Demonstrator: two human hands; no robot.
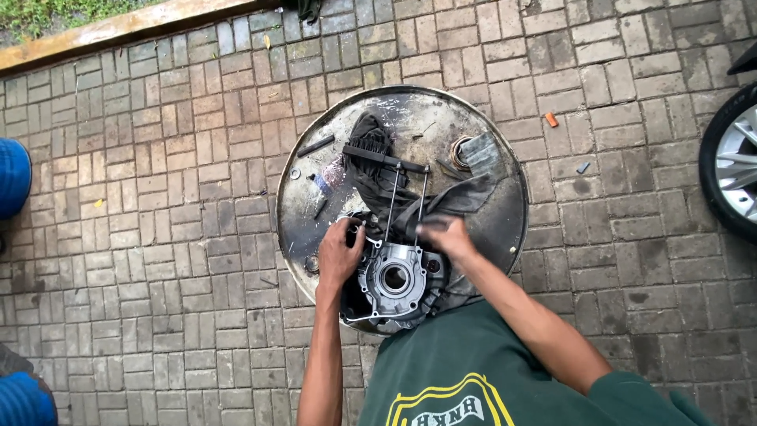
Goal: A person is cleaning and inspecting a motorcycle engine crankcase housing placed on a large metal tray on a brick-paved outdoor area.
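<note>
Your left hand [339,254] curled around the left edge of the grey engine casing [394,280] on the drum top [505,197]. Your right hand [443,235] pinched its upper right corner. Its long studs [392,201] pointed away from you.

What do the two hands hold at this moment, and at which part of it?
Both hands grip the grey metal engine casing at its upper edge: the left hand at the upper-left corner, the right hand at the upper-right, near the long studs.

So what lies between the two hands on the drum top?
Head view: the grey metal engine casing and its thin upright rods lie between the left hand and right hand.
</note>
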